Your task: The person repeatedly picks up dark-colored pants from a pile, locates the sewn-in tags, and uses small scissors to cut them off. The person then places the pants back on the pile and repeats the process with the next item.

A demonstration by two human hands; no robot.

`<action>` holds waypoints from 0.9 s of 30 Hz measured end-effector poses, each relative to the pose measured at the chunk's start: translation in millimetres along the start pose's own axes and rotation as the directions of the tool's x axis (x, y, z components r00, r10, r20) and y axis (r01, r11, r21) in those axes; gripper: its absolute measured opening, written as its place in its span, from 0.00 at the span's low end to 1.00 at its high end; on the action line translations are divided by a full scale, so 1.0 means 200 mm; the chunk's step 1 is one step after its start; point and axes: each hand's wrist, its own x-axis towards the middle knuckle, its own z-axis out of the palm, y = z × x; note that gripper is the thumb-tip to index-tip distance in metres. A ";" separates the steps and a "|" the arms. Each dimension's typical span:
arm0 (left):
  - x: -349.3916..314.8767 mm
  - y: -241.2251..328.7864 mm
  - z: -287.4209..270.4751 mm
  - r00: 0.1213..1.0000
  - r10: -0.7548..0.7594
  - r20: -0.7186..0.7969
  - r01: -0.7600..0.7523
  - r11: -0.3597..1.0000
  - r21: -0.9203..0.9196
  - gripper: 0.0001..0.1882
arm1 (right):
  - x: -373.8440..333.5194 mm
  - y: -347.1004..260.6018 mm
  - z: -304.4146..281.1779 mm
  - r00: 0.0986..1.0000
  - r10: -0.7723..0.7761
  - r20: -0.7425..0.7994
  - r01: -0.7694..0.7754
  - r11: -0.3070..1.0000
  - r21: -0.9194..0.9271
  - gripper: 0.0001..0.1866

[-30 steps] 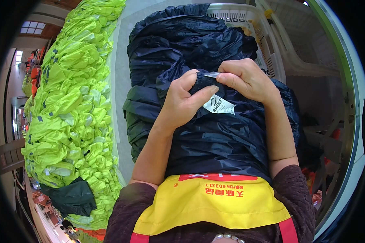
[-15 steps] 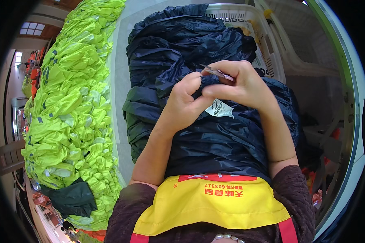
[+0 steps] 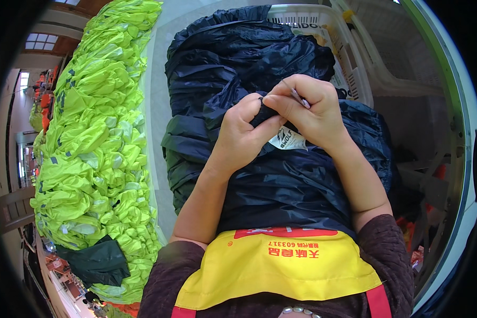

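Observation:
A dark navy garment [image 3: 286, 185] of thin, shiny fabric lies bunched in front of me. My left hand [image 3: 238, 132] is closed on its gathered edge, thumb and fingers pinching the cloth. Close beside it, my right hand [image 3: 315, 111] has thumb and forefinger pressed together at the same edge. Small metal thread snips [image 3: 300, 98] are tucked in the fingers of that right hand, partly hidden; a thin tip sticks out above the forefinger. Just below the hands a white label [image 3: 289, 139] with dark print shows on the garment.
More navy garments [image 3: 238, 47] are heaped beyond my hands, against a white plastic basket [image 3: 358, 69]. On the left runs a long pile of neon-yellow garments [image 3: 90, 159], with a dark green cloth [image 3: 98, 259] on its near end. A pale table surface [image 3: 156, 106] shows between the piles.
My right hand has turned; its thumb and forefinger have come together by the cloth edge. The snips have swung from lying across the fingers to a steeper angle. My left hand keeps its hold.

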 end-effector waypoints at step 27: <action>-0.01 0.03 -0.01 0.995 -0.072 0.074 0.073 0.997 -0.012 0.08 | 0.04 0.13 -0.14 0.903 -0.140 0.407 0.261 0.930 -0.259 0.21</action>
